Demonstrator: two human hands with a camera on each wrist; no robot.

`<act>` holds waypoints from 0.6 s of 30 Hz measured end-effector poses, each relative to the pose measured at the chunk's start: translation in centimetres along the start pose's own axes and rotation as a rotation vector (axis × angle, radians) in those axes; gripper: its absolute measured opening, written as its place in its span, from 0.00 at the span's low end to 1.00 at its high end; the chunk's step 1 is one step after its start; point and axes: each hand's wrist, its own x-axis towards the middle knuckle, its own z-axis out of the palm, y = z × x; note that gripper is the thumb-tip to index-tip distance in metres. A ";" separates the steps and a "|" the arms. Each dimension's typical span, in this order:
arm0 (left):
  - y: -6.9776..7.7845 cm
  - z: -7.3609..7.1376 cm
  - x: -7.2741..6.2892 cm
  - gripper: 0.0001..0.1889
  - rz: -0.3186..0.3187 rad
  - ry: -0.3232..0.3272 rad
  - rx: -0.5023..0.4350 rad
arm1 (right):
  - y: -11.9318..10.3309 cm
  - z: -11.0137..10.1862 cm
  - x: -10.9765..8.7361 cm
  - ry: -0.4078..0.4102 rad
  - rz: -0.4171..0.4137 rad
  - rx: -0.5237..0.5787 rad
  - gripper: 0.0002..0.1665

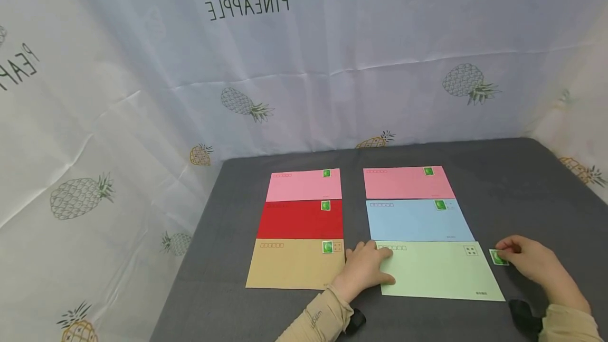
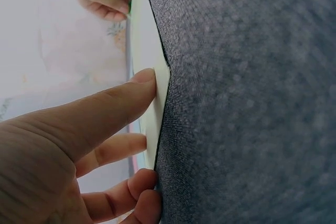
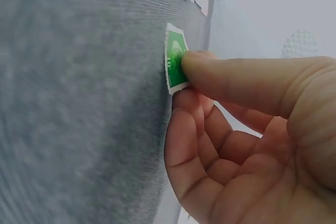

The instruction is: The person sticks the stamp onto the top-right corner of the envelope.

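A light green envelope lies at the front of the right-hand column, with a small printed square at its upper right corner. My left hand rests at its left edge, thumb and a finger on the paper, the other fingers on the cloth beside it. To the right of that envelope, my right hand pinches a green postage stamp with a white perforated border between thumb and fingers. In the right wrist view the stamp is held by one side, its face showing, close over the dark cloth.
Behind the green envelope lie a blue envelope and a pink envelope. The left column has a pink envelope, a red envelope and a tan envelope; these all bear green stamps. A pineapple-print curtain surrounds the dark table.
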 end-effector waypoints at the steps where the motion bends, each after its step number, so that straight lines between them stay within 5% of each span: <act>1: 0.0 0.0 0.0 0.26 -0.001 -0.001 0.000 | 0.0 -0.1 0.0 0.002 -0.003 -0.001 0.16; 18: -0.1 0.1 0.0 0.27 0.003 0.010 0.010 | -0.8 -1.7 0.1 -0.087 0.006 0.128 0.31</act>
